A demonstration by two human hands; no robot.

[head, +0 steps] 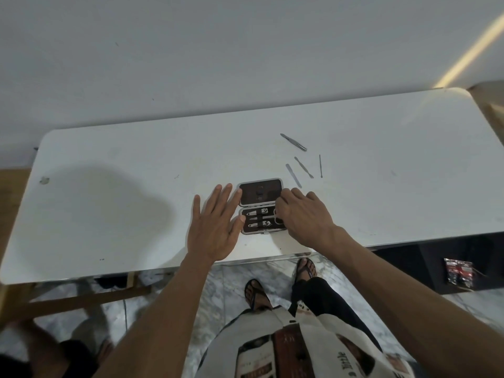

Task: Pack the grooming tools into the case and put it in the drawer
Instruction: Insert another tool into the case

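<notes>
Head view, only one camera.

One white tabletop (109, 203), rounded corners, standing against a pale wall.

One case (260, 205), lying open flat near the front edge, centre. Two halves: the far half (260, 191) is a dark lining with nothing clear in it, the near half (259, 221) holds tools. Inside the near half I count two clippers, upper (257, 212) and lower (259, 223), lying lengthwise side by side. A metal ring (278, 220) shows at the right end beside the right hand, maybe a scissor handle; can't tell for sure.

Four loose tools on the tabletop, all right of and beyond the case, apart from it:
- one pair of tweezers (293, 142), farthest back, angled
- one flat file-like strip (293, 175), closest to the case
- one pusher with a spade end (303, 167), just right of the strip
- one thin pick (320, 166), rightmost, nearly straight fore-aft

None of the four touch each other.

Left hand (215, 227): flat, fingers spread apart, palm down at the case's left side, fingertips at the case's left edge. Holding nothing.

Right hand (302, 216): knuckles up over the case's right end, fingers curled down onto it. Whether they pinch a tool is hidden by the hand itself; can't tell.

Below the tabletop edge: two feet in sandals on a marbled floor, and a dark cabinet (436, 266) at right under the tabletop.
</notes>
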